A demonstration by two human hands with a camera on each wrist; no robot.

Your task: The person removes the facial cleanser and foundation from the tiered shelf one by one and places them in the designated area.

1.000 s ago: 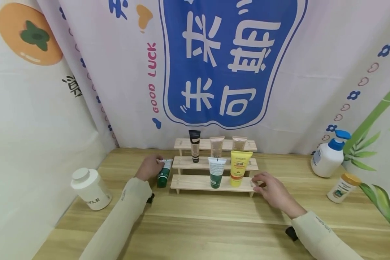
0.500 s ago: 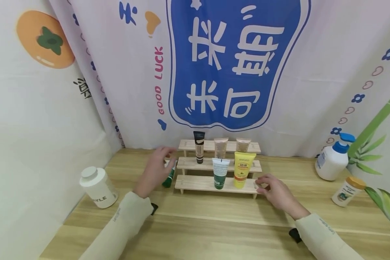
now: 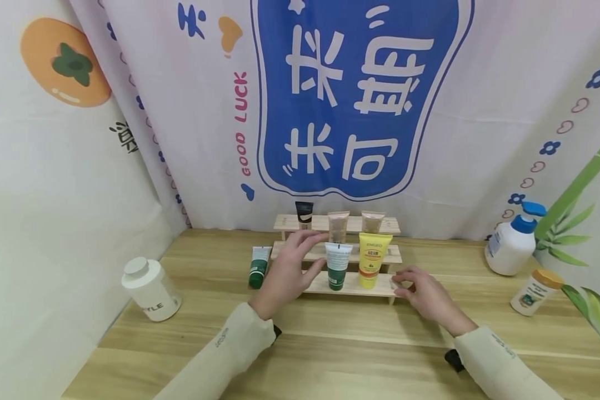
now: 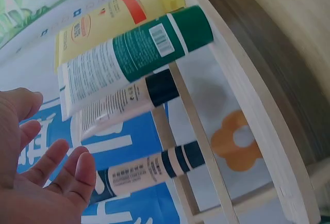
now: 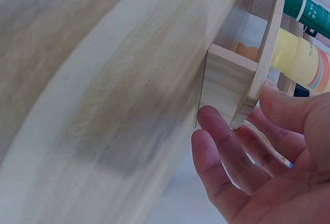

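Note:
A three-tier wooden display stand holds several cosmetic tubes. My left hand, fingers spread and holding nothing, is in front of the stand, left of a white-and-green tube on the lowest tier. In the left wrist view its fingertips are apart from that tube and near a black-and-beige tube. A yellow tube stands to the right of the white-and-green one. My right hand grips the right end of the lowest tier, with the thumb on its upper side and fingers around the end.
Two pinkish tubes stand farther back on the stand. Another white-and-green tube is on the table left of it. A white jar is at the far left. At the right are a pump bottle and an orange-capped bottle.
My left hand has let go of the white-and-green tube left of the stand and moved right, in front of the stand. The right hand stays at the stand's end.

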